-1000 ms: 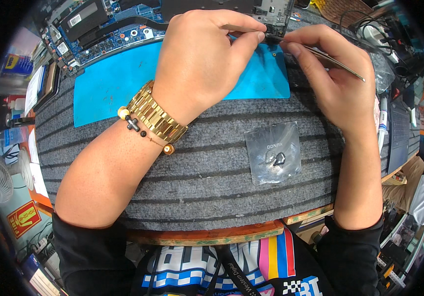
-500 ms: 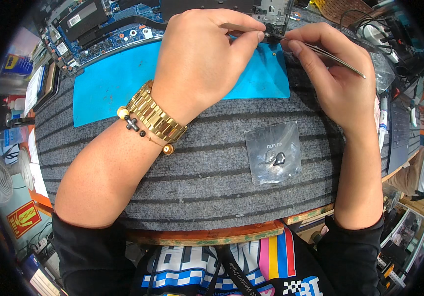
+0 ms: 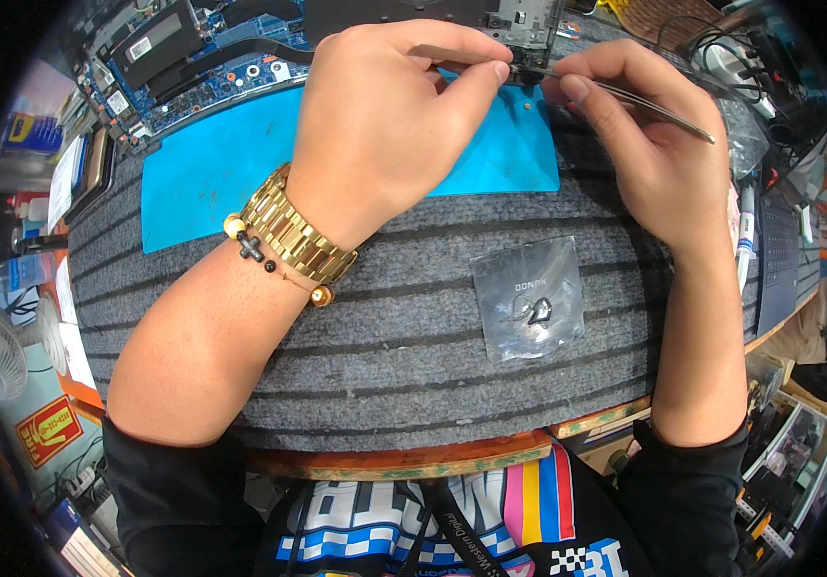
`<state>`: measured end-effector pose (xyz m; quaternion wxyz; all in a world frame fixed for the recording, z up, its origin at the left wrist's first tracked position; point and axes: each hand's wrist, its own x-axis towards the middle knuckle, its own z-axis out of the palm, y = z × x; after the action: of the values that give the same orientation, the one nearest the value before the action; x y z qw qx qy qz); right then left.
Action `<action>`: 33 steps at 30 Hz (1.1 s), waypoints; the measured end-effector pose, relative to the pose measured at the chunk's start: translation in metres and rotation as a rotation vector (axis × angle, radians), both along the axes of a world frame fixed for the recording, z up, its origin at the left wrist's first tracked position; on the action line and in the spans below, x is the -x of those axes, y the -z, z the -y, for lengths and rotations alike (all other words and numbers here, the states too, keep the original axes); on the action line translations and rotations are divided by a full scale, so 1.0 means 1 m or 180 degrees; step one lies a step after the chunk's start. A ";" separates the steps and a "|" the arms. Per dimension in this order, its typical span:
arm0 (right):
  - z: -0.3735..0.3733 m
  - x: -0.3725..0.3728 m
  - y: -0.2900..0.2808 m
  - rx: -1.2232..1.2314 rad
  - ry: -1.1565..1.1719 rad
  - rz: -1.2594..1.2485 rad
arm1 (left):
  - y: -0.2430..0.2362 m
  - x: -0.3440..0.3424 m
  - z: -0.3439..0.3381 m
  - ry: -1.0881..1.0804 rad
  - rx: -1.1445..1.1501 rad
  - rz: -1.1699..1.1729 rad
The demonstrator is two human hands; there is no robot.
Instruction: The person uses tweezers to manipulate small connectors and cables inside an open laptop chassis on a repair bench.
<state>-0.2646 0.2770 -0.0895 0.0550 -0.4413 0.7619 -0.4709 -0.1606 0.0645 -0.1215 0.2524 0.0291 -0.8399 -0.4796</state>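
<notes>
At the corner of an opened laptop chassis (image 3: 526, 29), my two hands face each other a short gap apart. My left hand (image 3: 389, 120) pinches a slim, flat metal tool (image 3: 436, 53) between thumb and forefinger; its exact kind is unclear. My right hand (image 3: 659, 144) is closed around metal tweezers (image 3: 668, 114), which point left toward a small dark part (image 3: 529, 75) at the chassis corner. The fingertips partly hide this part. Under my left hand lies a blue mat (image 3: 216, 163). The laptop's blue circuit board (image 3: 216, 87) shows to its left.
A small clear plastic bag (image 3: 529, 298) with a tiny dark piece inside lies on the ribbed grey cloth (image 3: 385, 356). Cables (image 3: 721, 48) and crumpled clear plastic (image 3: 745, 139) are at the far right. A dark laptop (image 3: 777, 255) stands at the right edge, a white fan (image 3: 0, 356) at left.
The view has shifted slightly, so the mat, chassis and bag appear a little farther left. Both hands keep their grips at the chassis corner.
</notes>
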 end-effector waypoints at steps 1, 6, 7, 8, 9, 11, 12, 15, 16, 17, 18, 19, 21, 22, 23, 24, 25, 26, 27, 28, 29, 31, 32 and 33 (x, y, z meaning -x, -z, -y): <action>0.000 0.000 0.000 0.0001 0.0002 0.0000 | 0.000 0.000 0.000 0.0026 0.0012 -0.0009; 0.000 0.003 0.003 0.0083 -0.0021 0.0015 | 0.002 0.002 0.001 0.0053 0.0146 -0.0055; -0.001 0.002 0.003 0.0083 -0.0018 0.0016 | 0.002 0.002 0.001 0.0056 0.0127 -0.0068; -0.001 0.002 0.002 0.0059 -0.0011 -0.0019 | 0.002 0.002 0.001 0.0057 0.0108 -0.0080; -0.001 0.002 0.001 0.0034 -0.0005 -0.0055 | 0.002 0.002 0.001 0.0057 0.0109 -0.0079; -0.001 0.003 0.000 0.0001 -0.0017 -0.0102 | 0.003 0.003 0.002 0.0059 0.0194 -0.0132; -0.001 0.003 -0.001 -0.0032 -0.0028 -0.0150 | 0.003 0.003 0.002 0.0060 0.0193 -0.0132; -0.001 0.002 0.000 -0.0004 -0.0005 -0.0092 | 0.002 0.003 0.001 0.0040 0.0197 -0.0103; -0.001 0.002 0.000 -0.0003 -0.0006 -0.0092 | 0.002 0.003 0.002 0.0035 0.0221 -0.0097; -0.001 0.002 0.000 0.0007 -0.0022 -0.0107 | 0.003 0.003 0.002 0.0031 0.0244 -0.0091; -0.001 0.003 0.000 0.0017 -0.0039 -0.0123 | 0.003 0.003 0.002 0.0030 0.0244 -0.0091; -0.001 0.003 0.000 0.0017 -0.0039 -0.0122 | 0.003 0.003 0.002 0.0029 0.0272 -0.0085; -0.001 0.003 0.000 0.0007 -0.0038 -0.0098 | 0.003 0.003 0.002 0.0031 0.0298 -0.0079; -0.001 0.003 0.001 0.0007 -0.0036 -0.0097 | 0.003 0.003 0.001 0.0025 0.0282 -0.0080; -0.001 0.003 0.002 0.0065 -0.0039 -0.0034 | 0.003 0.003 0.001 0.0018 0.0266 -0.0082; -0.002 0.004 0.002 0.0123 -0.0040 0.0030 | 0.002 0.003 0.001 0.0018 0.0267 -0.0083; -0.002 0.003 0.002 0.0124 -0.0039 0.0029 | 0.002 0.003 0.001 0.0010 0.0298 -0.0083; -0.001 0.002 0.002 0.0129 -0.0032 0.0000 | 0.002 0.003 0.001 -0.0002 0.0329 -0.0081; -0.001 0.002 0.002 0.0133 -0.0024 -0.0029 | 0.002 0.003 0.001 -0.0003 0.0331 -0.0080; 0.000 0.002 0.002 0.0134 -0.0025 -0.0029 | 0.002 0.003 0.001 0.0002 0.0297 -0.0083; 0.000 0.003 0.003 0.0122 -0.0056 -0.0036 | 0.002 0.003 0.001 0.0009 0.0263 -0.0086; 0.000 0.003 0.003 0.0110 -0.0086 -0.0043 | 0.001 0.003 0.001 0.0010 0.0281 -0.0089; 0.001 0.002 0.002 0.0096 -0.0066 -0.0057 | 0.001 0.003 0.000 0.0010 0.0299 -0.0094; 0.002 0.002 0.002 0.0081 -0.0047 -0.0072 | 0.001 0.003 0.000 0.0012 0.0299 -0.0093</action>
<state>-0.2662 0.2754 -0.0916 0.0442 -0.4529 0.7531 -0.4751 -0.1636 0.0641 -0.1225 0.2648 0.0086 -0.8577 -0.4406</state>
